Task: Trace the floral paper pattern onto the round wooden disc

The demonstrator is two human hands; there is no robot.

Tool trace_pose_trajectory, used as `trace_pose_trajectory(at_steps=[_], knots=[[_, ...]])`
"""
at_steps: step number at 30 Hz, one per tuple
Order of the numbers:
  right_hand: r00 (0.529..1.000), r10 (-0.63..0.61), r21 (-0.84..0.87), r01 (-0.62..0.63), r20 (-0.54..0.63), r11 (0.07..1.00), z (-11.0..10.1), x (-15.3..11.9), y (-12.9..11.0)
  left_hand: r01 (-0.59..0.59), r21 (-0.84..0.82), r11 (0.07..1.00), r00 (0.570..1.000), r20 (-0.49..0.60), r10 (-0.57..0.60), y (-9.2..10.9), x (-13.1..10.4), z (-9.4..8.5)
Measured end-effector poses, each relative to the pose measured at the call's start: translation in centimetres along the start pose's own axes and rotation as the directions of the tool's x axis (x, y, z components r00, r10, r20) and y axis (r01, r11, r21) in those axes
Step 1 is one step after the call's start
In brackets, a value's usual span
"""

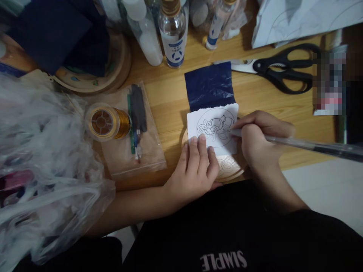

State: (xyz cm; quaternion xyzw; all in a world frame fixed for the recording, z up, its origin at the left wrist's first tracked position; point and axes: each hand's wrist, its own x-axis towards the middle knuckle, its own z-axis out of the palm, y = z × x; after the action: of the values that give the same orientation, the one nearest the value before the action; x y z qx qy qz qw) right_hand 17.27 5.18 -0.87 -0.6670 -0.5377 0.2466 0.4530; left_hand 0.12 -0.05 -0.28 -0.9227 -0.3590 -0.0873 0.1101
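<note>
A white paper (193, 119) bears a line drawing of flowers inside a circle. Four fingers of my left hand (195, 170) lie flat and slightly spread on its lower part; the thumb is mostly hidden. My right hand (259, 139) is closed around a pen (300, 145), its tip at the right side of the drawing. Behind the paper's top edge extends a dark blue sheet (210, 85). Below the paper shows a round wooden piece (231, 168) with a pale, patterned surface, partly covered by the paper and my left hand.
Black-handled scissors (272, 68) lie behind my right hand. Left are a spool of golden wire (109, 122), a clear bag (119, 162) with slim tools on it, and crumpled plastic (56, 181). Bottles (172, 37) stand at the back near a round wooden tray (120, 70).
</note>
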Motion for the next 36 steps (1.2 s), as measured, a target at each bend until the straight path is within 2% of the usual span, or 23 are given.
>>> trace_pose_trajectory(at_steps=[22,31,36], knots=[[0.999,0.03,-0.003,-0.03,-0.04,1.0,0.19,-0.19,0.02,-0.01,0.001,1.0,1.0,0.002,0.01,-0.03,-0.14,0.03],[0.996,0.042,0.081,-0.036,-0.079,0.996,0.42,-0.14,0.02,-0.01,-0.01,1.0,1.0,-0.005,0.009,-0.06,-0.14,0.06],[0.997,0.047,0.035,-0.045,-0.058,0.998,0.34,-0.05,-0.03,-0.007,-0.029,1.0,1.0,0.008,0.008,-0.07,-0.08,-0.1]])
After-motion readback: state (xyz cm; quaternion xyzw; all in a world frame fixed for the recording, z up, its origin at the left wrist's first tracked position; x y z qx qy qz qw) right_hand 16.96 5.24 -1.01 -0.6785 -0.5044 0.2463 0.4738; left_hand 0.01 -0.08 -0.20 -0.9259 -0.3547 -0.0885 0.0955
